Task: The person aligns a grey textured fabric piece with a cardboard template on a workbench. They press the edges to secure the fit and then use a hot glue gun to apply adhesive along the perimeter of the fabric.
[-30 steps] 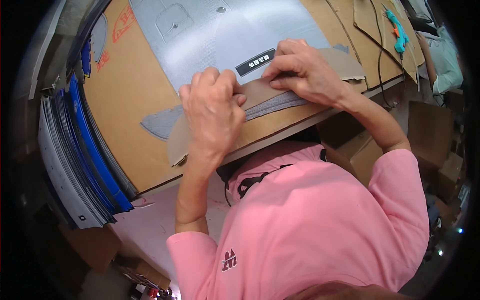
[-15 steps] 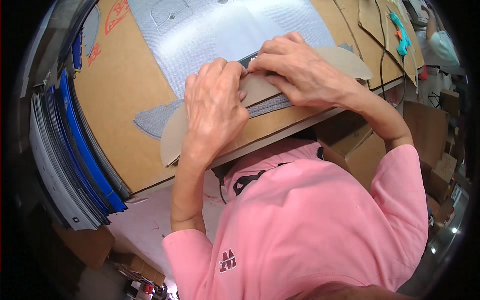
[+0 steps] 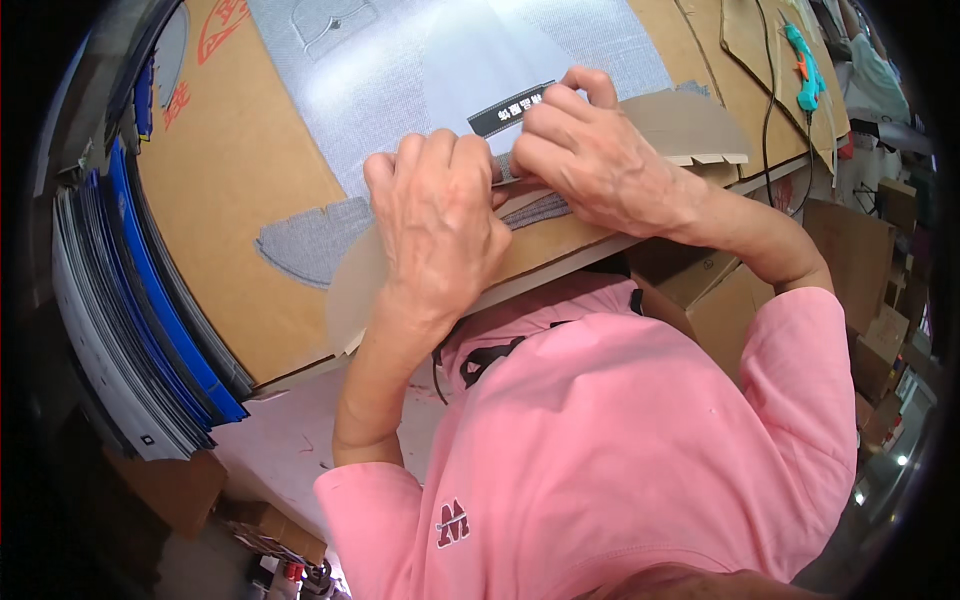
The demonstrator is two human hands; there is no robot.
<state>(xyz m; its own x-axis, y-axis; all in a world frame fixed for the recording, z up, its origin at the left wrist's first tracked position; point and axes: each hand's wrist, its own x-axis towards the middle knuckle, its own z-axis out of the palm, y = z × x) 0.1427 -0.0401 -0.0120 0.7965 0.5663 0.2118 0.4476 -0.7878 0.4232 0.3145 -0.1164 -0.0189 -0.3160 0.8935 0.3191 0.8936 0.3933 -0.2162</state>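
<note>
My left hand and my right hand are close together at the table's near edge, fingers curled and closed on a long, curved beige cardboard piece. Its ends stick out beyond both hands; its middle is mostly covered by my fingers. Grey woven fabric lies under the cardboard and shows at its left end, with a folded bit between my hands. Beyond them is a shiny denim-patterned sheet with a black printed strip. My fingertips are partly hidden.
Brown cardboard covers the table. At the left edge stand curved grey and blue sheets in a stack. A turquoise glue gun with a black cord lies at the far right. Cardboard boxes are below the table on the right.
My hands have shifted slightly, and the cardboard's middle has bent down toward me. More of the black strip shows. My right forefinger is raised higher.
</note>
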